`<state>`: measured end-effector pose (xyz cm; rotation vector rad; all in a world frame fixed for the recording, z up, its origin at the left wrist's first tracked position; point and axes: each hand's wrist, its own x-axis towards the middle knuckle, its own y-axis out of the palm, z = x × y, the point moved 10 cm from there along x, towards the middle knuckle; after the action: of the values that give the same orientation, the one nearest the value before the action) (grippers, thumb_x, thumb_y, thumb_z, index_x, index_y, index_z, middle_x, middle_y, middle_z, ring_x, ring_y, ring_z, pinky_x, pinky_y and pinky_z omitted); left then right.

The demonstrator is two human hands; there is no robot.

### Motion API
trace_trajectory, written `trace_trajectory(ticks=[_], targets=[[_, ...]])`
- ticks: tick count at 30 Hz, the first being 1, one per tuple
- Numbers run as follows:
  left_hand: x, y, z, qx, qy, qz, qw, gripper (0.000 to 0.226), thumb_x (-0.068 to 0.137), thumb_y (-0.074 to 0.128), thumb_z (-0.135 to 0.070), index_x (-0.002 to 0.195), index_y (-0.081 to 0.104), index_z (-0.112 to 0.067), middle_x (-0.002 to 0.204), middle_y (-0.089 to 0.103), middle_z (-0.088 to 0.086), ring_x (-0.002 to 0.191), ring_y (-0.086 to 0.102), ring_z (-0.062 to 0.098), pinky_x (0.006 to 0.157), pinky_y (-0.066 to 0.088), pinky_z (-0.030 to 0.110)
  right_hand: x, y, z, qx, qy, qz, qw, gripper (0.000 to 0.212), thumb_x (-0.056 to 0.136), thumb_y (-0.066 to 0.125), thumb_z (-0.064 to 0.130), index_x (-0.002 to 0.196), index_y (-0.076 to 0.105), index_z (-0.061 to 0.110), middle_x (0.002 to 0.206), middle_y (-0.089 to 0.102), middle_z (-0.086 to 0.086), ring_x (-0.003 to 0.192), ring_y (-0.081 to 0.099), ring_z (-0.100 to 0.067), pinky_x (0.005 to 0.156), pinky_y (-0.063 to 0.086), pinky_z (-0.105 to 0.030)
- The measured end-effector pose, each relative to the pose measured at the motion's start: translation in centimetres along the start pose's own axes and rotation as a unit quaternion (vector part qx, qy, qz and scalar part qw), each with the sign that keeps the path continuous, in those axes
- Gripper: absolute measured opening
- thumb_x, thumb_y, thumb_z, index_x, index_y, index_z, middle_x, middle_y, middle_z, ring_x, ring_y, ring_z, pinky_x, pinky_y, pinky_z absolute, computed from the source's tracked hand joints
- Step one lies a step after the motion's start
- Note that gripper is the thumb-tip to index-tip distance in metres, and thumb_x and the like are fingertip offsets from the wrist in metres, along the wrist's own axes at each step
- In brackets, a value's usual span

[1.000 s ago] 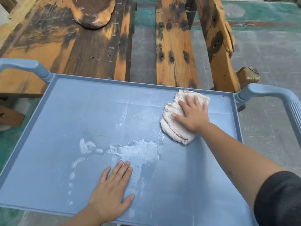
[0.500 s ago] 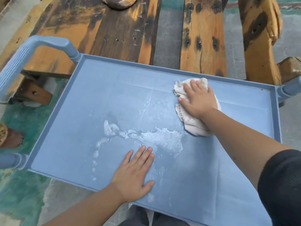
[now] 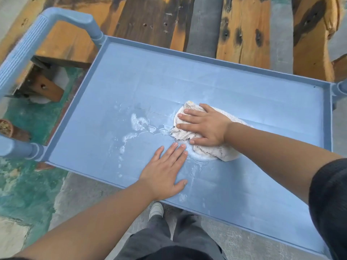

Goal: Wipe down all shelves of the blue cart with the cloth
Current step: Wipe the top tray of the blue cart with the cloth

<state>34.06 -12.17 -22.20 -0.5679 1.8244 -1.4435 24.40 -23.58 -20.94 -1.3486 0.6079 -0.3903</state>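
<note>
Blue cart shelf [image 3: 206, 76], cloth [image 3: 204, 145] lying diagonally under flat right hand [image 3: 206, 126], left hand [image 3: 165, 171] splayed open

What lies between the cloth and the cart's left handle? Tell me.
In the head view, white foamy streaks lie on the top shelf just left of the cloth; beyond them, bare blue surface up to the left handle.

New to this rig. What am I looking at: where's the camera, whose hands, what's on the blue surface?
There is no robot here. A person wears one wide-angle camera on the head, looking down at their own two hands. The blue surface is the top shelf of a cart, with a handle at its left end. The right hand presses a pale cloth flat onto the shelf beside a soapy wet patch. The left hand lies flat and empty on the shelf. Beyond the cart are worn wooden planks.
</note>
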Motion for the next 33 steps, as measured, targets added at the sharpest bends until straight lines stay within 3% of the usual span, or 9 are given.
trace_trajectory(ticks=[5,8,10,12,14,19,28,33], targets=[[-0.2,-0.8,0.2,-0.012,-0.005,-0.025,1.000,0.082,0.087,0.032,-0.063,0.152,0.020,-0.014,0.162,0.013,0.006,0.149,0.001,0.021,0.119,-0.002,0.046,-0.7,-0.3,1.2,0.014,0.025,0.005,1.000,0.067,0.091,0.020,0.069,0.150,0.031,0.039,0.163,0.021,0.005,0.151,0.013,-0.023,0.115,0.005,-0.056],[-1.2,-2.0,0.5,-0.060,-0.013,-0.059,0.996,0.079,0.086,0.041,-0.060,0.148,0.030,-0.013,0.158,0.026,0.007,0.148,0.010,0.022,0.119,-0.001,0.044,-2.0,-1.4,0.0,0.087,0.176,-0.067,0.978,0.067,0.086,0.023,0.074,0.144,0.039,0.045,0.163,0.020,0.004,0.151,0.009,-0.026,0.112,0.006,-0.056],[-2.4,-2.5,2.0,-0.079,-0.047,-0.083,0.992,0.076,0.085,0.043,-0.060,0.146,0.035,-0.014,0.156,0.031,0.005,0.148,0.014,0.022,0.118,0.000,0.045,-4.0,-1.5,-2.5,0.138,0.361,-0.106,0.916,0.065,0.084,0.029,0.075,0.140,0.041,0.045,0.163,0.021,0.004,0.150,0.008,-0.028,0.111,0.006,-0.060],[-4.2,-2.3,4.1,-0.065,-0.076,-0.086,0.991,0.073,0.087,0.042,-0.060,0.145,0.036,-0.016,0.156,0.031,0.003,0.148,0.014,0.023,0.117,-0.001,0.047,-5.7,0.2,-3.6,0.214,0.513,-0.078,0.827,0.066,0.082,0.031,0.078,0.141,0.034,0.048,0.163,0.017,0.005,0.150,0.003,-0.031,0.108,0.002,-0.067],[-5.3,-1.7,5.6,-0.028,-0.087,-0.068,0.994,0.071,0.089,0.036,-0.060,0.146,0.035,-0.018,0.158,0.027,0.002,0.148,0.013,0.024,0.116,0.000,0.051,-5.7,1.4,-3.5,0.241,0.562,-0.048,0.790,0.075,0.077,0.027,0.083,0.145,0.024,0.051,0.165,0.008,0.006,0.150,-0.005,-0.034,0.106,-0.004,-0.072],[-5.8,-0.8,6.2,-0.025,-0.079,-0.047,0.995,0.066,0.092,0.024,-0.051,0.150,0.029,-0.022,0.161,0.019,-0.001,0.148,0.010,0.026,0.116,0.003,0.054,-4.1,1.8,-1.0,0.171,0.565,-0.039,0.807,0.079,0.075,0.018,0.084,0.147,0.012,0.052,0.166,-0.001,0.002,0.149,-0.009,-0.038,0.103,-0.006,-0.076],[-6.1,-0.8,6.3,-0.121,-0.061,-0.070,0.988,0.067,0.092,0.018,-0.043,0.151,0.019,-0.012,0.161,0.018,0.003,0.149,0.002,0.023,0.119,0.000,0.049,-3.2,2.9,7.3,0.123,0.491,-0.035,0.862,0.079,0.077,0.014,0.086,0.148,0.010,0.051,0.166,-0.001,0.001,0.150,-0.005,-0.036,0.104,-0.005,-0.074],[-6.1,-0.5,6.6,-0.122,-0.059,-0.074,0.988,0.068,0.093,0.020,-0.046,0.151,0.014,-0.013,0.161,0.018,0.004,0.149,0.002,0.022,0.119,0.002,0.049,-3.6,3.0,11.6,0.085,0.428,-0.025,0.899,0.077,0.078,0.015,0.086,0.147,0.012,0.051,0.166,0.004,0.000,0.151,-0.001,-0.033,0.107,0.000,-0.073]])
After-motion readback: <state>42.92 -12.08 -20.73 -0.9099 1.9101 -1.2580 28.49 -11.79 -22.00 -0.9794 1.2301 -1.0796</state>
